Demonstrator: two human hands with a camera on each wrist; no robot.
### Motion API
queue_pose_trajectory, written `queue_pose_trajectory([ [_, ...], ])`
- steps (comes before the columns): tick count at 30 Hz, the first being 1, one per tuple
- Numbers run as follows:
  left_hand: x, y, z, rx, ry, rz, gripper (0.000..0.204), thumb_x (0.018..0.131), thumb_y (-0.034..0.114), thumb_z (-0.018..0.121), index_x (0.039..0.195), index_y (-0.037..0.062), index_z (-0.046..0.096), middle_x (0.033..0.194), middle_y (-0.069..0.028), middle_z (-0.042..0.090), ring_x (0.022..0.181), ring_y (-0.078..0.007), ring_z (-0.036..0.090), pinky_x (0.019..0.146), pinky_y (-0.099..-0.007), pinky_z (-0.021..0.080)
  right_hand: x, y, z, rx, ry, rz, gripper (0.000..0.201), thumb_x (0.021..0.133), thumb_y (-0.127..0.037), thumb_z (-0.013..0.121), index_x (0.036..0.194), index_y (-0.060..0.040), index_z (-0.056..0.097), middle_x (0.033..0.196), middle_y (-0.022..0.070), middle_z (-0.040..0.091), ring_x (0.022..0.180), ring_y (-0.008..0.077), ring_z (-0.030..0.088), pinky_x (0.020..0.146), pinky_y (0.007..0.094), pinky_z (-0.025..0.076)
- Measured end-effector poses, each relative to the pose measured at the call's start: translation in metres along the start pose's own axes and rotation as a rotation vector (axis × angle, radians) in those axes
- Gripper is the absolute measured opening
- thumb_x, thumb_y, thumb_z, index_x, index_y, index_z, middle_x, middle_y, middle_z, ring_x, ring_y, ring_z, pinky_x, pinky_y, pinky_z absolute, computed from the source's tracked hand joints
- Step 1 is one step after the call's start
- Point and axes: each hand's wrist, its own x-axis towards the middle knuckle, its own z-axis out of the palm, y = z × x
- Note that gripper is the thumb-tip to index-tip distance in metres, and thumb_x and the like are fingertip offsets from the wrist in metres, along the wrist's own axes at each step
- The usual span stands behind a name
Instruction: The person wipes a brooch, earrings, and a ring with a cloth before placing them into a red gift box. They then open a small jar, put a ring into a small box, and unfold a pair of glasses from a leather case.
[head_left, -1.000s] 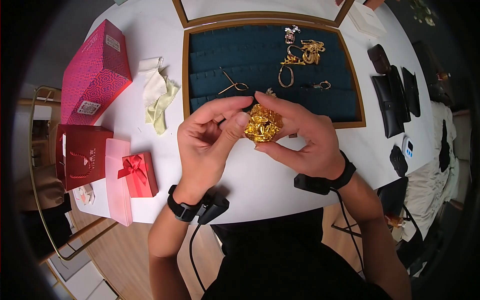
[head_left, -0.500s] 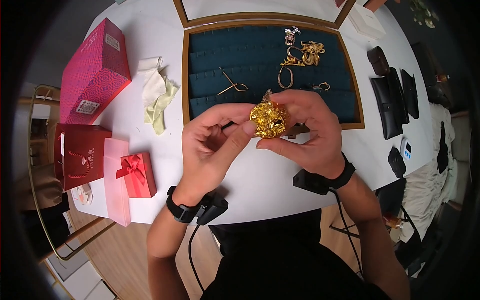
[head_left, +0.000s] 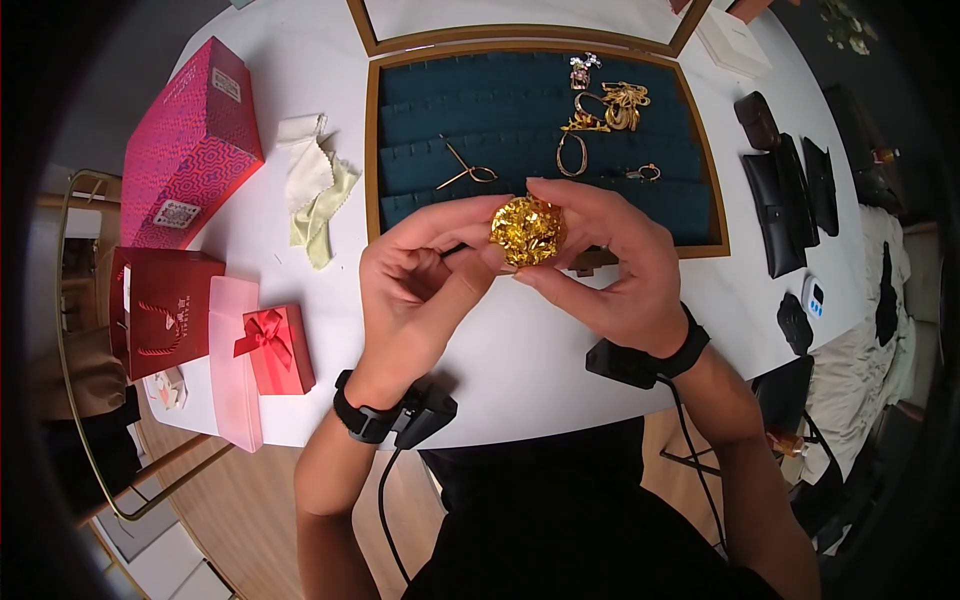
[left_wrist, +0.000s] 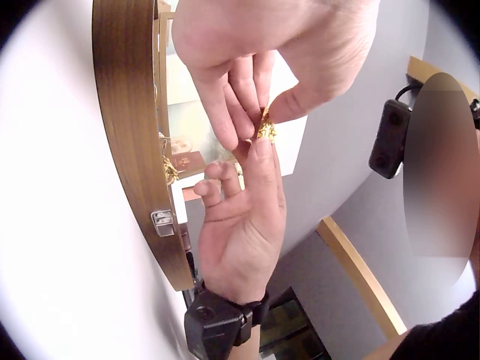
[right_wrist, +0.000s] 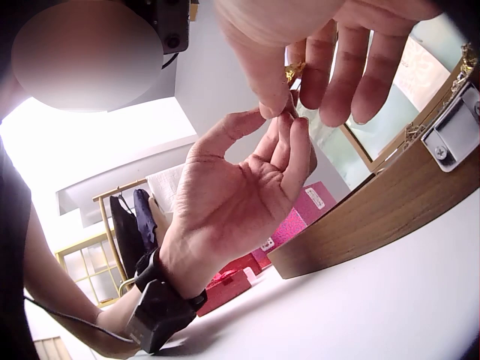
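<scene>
A round, crinkled gold piece (head_left: 526, 231) is pinched between both hands, above the front edge of the jewelry case. The left hand (head_left: 425, 290) grips its left side between thumb and fingers. On its right side the right hand (head_left: 620, 270) holds the rim with thumb and forefinger. Edge-on, the gold piece (left_wrist: 266, 127) looks thin in the left wrist view; only a bit of gold (right_wrist: 295, 72) shows in the right wrist view. Behind the hands, the open case (head_left: 715, 200) has a dark green lining with gold chains (head_left: 625, 104), a bracelet (head_left: 572, 154) and a hairpin-like piece (head_left: 467, 166).
At the left are a patterned pink box (head_left: 190, 150), cloths (head_left: 318, 190), a red bag (head_left: 165, 315), a pink case (head_left: 232, 370) and a red gift box (head_left: 280, 350) with a bow. Black pouches (head_left: 772, 215) and a small white device (head_left: 813, 297) lie at the right.
The gold piece has tilted to and fro in the fingers and shifted slightly up and back left. Both hands have kept their hold, with small shifts of the fingers.
</scene>
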Motion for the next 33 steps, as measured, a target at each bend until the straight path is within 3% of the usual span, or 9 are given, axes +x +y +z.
queue_pose_trajectory([
  [12,-0.0017,-0.0002,-0.0002,0.023,0.006,-0.026,0.039,0.089,-0.013,0.059,0.128,-0.0071,0.056,0.103,-0.0127,0.07,0.093,-0.0124,0.066,0.086,-0.0262,0.053,0.0011,0.0019,0.0016,-0.011,0.055,-0.031,0.063,0.073,-0.01,0.086,0.13,-0.0065,0.06,0.097,0.0056,0.069,0.068,0.0074,0.064,0.059,0.0207,0.052],
  [22,-0.0013,0.001,0.0018,-0.013,0.016,-0.002,0.038,0.088,-0.013,0.059,0.126,-0.0081,0.055,0.109,-0.0152,0.068,0.099,-0.0136,0.066,0.091,-0.0287,0.054,0.0021,0.004,0.0016,-0.031,0.059,-0.031,0.061,0.072,-0.012,0.087,0.126,-0.0053,0.061,0.095,0.0056,0.068,0.067,0.0077,0.064,0.058,0.02,0.051],
  [30,-0.0018,0.0014,-0.0002,0.053,0.0,0.004,0.038,0.09,-0.012,0.06,0.127,-0.0078,0.054,0.099,-0.0128,0.071,0.091,-0.0124,0.067,0.084,-0.0256,0.055,0.0026,0.0064,-0.0007,-0.066,0.04,-0.087,0.056,0.072,-0.014,0.088,0.121,-0.0043,0.063,0.095,0.006,0.067,0.068,0.0083,0.066,0.058,0.0202,0.053],
  [33,-0.0019,0.0004,0.0022,0.01,0.036,-0.021,0.039,0.09,-0.011,0.06,0.128,-0.0072,0.052,0.097,-0.0126,0.071,0.09,-0.0124,0.067,0.081,-0.0244,0.054,0.0001,0.0071,0.0024,0.0,0.072,-0.023,0.054,0.072,-0.013,0.087,0.119,-0.0043,0.063,0.096,0.0059,0.067,0.069,0.0083,0.066,0.058,0.0201,0.053],
])
